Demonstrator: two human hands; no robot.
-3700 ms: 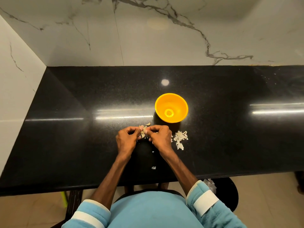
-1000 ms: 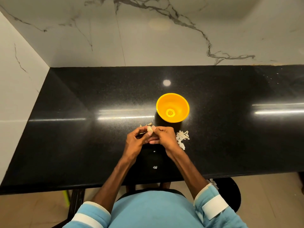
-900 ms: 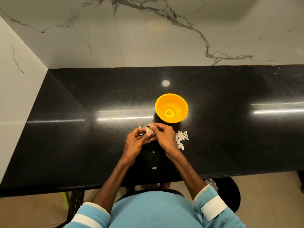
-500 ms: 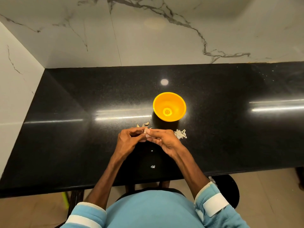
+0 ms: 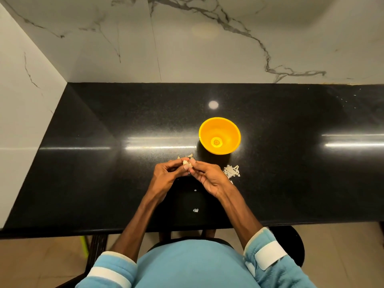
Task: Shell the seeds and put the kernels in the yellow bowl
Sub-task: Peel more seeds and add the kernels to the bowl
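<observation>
Left hand (image 5: 166,175) and right hand (image 5: 209,177) together, pinching seed (image 5: 185,162); yellow bowl (image 5: 228,129) just beyond.

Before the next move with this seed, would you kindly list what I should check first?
1. Grip: left hand and right hand both pinch the seed: ok.
2. Shell fully off the kernel: cannot tell, too small.
3. The yellow bowl stands upright, just beyond the hands: ok.
4. Way to the bowl unobstructed: ok.
5. The shell scraps lie on the counter, outside the bowl: ok.
</observation>
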